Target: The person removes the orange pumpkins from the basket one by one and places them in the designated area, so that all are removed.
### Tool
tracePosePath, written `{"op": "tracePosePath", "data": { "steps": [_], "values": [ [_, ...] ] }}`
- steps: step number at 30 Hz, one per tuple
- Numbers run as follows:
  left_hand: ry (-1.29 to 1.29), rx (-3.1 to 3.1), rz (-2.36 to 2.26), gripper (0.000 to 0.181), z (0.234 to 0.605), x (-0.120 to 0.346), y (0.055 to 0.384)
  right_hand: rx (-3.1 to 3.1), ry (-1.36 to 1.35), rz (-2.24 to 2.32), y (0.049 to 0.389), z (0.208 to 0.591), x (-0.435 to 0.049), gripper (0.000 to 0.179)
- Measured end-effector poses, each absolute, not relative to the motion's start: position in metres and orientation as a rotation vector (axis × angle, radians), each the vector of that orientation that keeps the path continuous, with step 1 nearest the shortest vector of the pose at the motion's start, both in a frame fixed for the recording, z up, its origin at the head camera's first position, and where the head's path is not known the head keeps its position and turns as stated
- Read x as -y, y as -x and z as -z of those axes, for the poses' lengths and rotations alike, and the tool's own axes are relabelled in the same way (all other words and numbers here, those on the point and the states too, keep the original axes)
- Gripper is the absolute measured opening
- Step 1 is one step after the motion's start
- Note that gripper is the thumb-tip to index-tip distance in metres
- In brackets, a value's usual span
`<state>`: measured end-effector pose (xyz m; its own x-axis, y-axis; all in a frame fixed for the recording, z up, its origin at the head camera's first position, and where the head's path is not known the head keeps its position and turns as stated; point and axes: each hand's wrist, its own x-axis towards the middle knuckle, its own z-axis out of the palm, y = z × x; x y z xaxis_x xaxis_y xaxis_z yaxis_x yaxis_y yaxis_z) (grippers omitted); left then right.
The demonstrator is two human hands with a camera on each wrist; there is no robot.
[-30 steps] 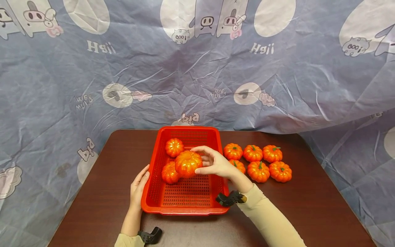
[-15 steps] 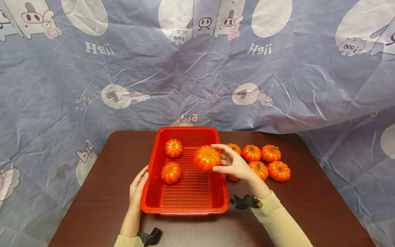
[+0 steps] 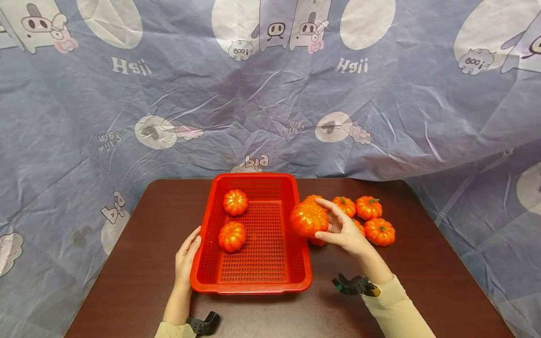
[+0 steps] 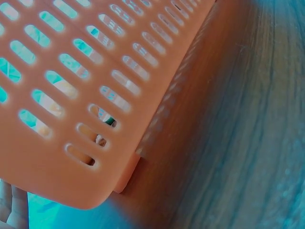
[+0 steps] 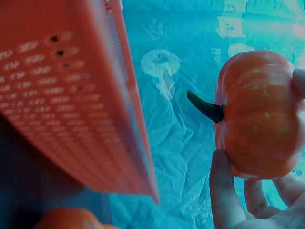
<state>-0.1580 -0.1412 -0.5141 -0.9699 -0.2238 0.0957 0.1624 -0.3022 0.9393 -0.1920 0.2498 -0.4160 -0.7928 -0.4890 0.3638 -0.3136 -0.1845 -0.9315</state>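
In the head view, my right hand [image 3: 344, 230] holds an orange toy pumpkin [image 3: 309, 219] between thumb and fingers, above the right rim of a red plastic basket [image 3: 251, 287]. The right wrist view shows the held pumpkin [image 5: 259, 114] tipped sideways, its green stem [image 5: 206, 107] pointing left towards the basket. My left hand [image 3: 185, 260] rests against the basket's left outer side with fairly straight fingers. Inside the basket, along its left side, sit two pumpkins, a farther one [image 3: 235, 202] and a nearer one [image 3: 232, 236].
Right of the basket, several more pumpkins [image 3: 379, 232] stand in two rows on the dark brown table [image 3: 422, 272]; the held pumpkin and right hand partly cover some. A patterned grey-blue cloth [image 3: 236, 103] hangs behind the table.
My right hand has carried the pumpkin rightward, from above the basket's left pumpkins to over its right rim. My left hand stays at the basket's side.
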Motion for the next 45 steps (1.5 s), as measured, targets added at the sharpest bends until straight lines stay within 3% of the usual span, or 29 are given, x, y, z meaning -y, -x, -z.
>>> {"op": "tracePosePath", "data": {
  "steps": [17,41,45],
  "values": [
    [-0.111,1.71,2.349,0.043,0.514,0.142,0.157,-2.166,0.852,2.146,0.169,0.44,-0.297,0.068],
    [-0.107,1.724,2.353,0.042,0.514,0.141,0.157,-2.153,0.763,2.154,0.161,0.477,-0.297,0.069],
    [-0.118,1.735,2.344,0.043,0.514,0.142,0.158,-2.19,0.712,2.149,0.158,0.484,-0.297,0.075]
  ]
}}
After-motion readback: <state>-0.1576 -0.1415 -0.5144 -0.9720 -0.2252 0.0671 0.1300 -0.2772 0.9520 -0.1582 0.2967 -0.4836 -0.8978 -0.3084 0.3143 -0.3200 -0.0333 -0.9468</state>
